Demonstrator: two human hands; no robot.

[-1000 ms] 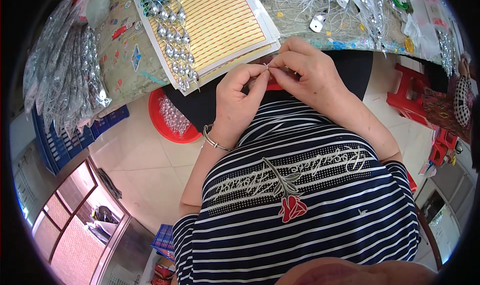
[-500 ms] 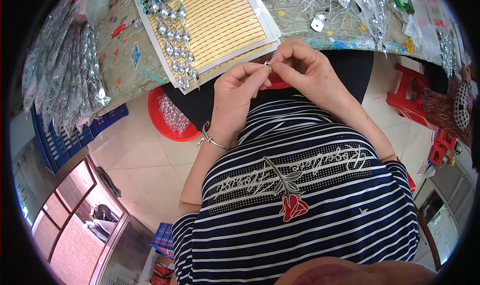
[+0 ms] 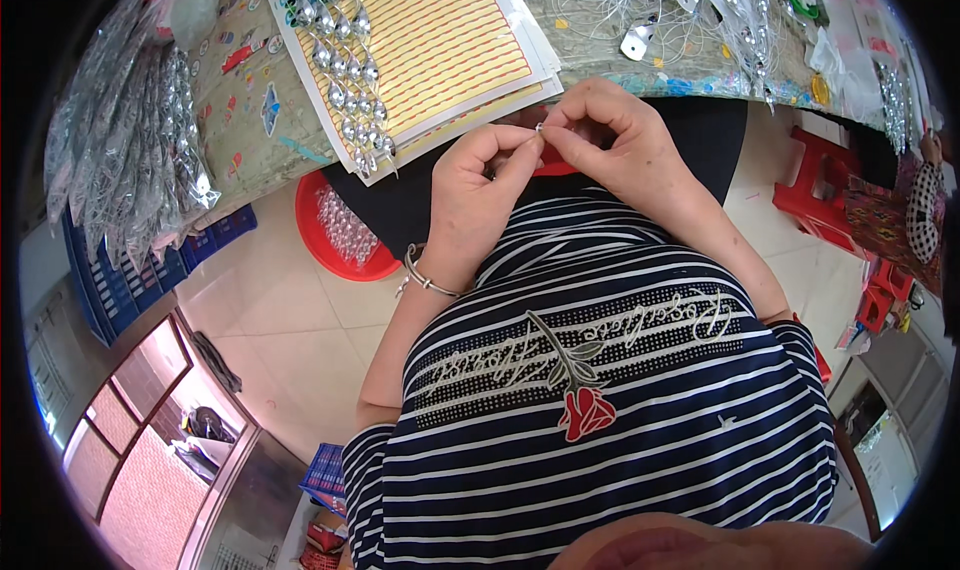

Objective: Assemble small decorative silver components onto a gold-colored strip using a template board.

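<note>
Over my lap, just off the table's near edge, my left hand (image 3: 478,178) and my right hand (image 3: 622,142) meet fingertip to fingertip. Between the pinched thumbs and forefingers shows a tiny shiny silver piece (image 3: 540,128), too small to name. Both hands are closed on it, with most of it hidden by the fingers. Beyond my left hand lies a stack of yellow sheets with red wavy lines (image 3: 450,45). Strings of silver faceted beads (image 3: 355,95) are laid across the left side of that stack.
Bagged silver bead strands (image 3: 130,150) hang over the table's left edge, above a blue crate (image 3: 95,280). A red basin (image 3: 312,235) of clear beads stands below. Clear threads and white tags (image 3: 638,40) lie at the back right. A red stool (image 3: 805,185) stands right.
My left hand's fingers have curled and shifted slightly, bringing the fingertips of both hands closer together. Less of the small silver piece shows now. My right hand has barely moved.
</note>
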